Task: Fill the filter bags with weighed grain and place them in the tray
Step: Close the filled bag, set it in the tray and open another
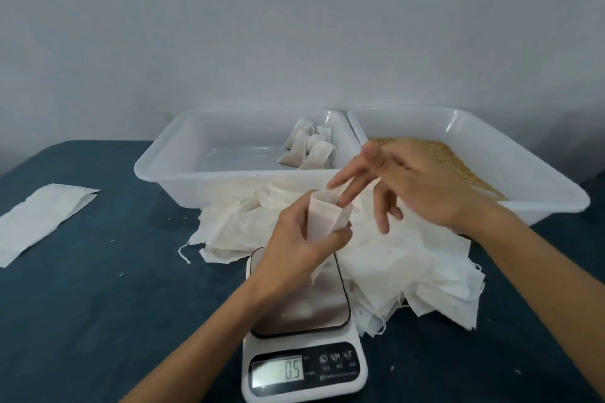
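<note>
The left hand [296, 239] pinches an open filter bag [325, 216] above the scale [301, 321], just in front of the two trays. The grip holds only the bag's lower part. The right hand [409, 186] is spread, with fingertips at the bag's mouth and nothing held.

Risks:
- The thin mouth may fold shut if the right fingers leave, so grain [458, 157] would spill onto the tabletop [98, 304].
- The bag hangs close over the scale platform; contact there would likely upset the reading, which shows 0.5.

Orientation: the long axis is roughly upright, tilted slightly, with the mouth facing up and away from the person.
</note>
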